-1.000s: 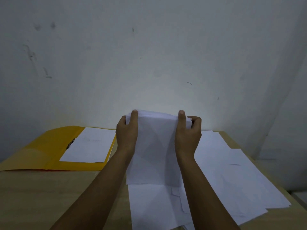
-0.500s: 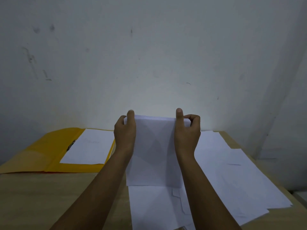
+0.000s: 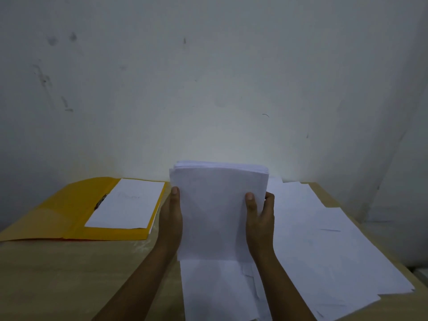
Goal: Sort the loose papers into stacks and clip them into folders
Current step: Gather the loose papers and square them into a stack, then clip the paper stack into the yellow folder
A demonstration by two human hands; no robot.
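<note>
I hold a stack of white papers [image 3: 215,212] upright in the middle of the table, its lower edge resting on other sheets. My left hand [image 3: 171,218] grips its left edge and my right hand [image 3: 260,216] grips its right edge, thumbs on the near face. Loose white papers [image 3: 324,246] lie spread over the right half of the table and under the stack. An open yellow folder [image 3: 69,216] lies at the left with a white stack of sheets [image 3: 126,203] clipped inside it.
The wooden table [image 3: 69,279] stands against a grey-white wall [image 3: 208,89]. Its right edge runs diagonally at the far right, close to a corner of the room.
Both hands have slid down from the top corners of the stack to its side edges at mid height. The stack's top now stands free above my thumbs.
</note>
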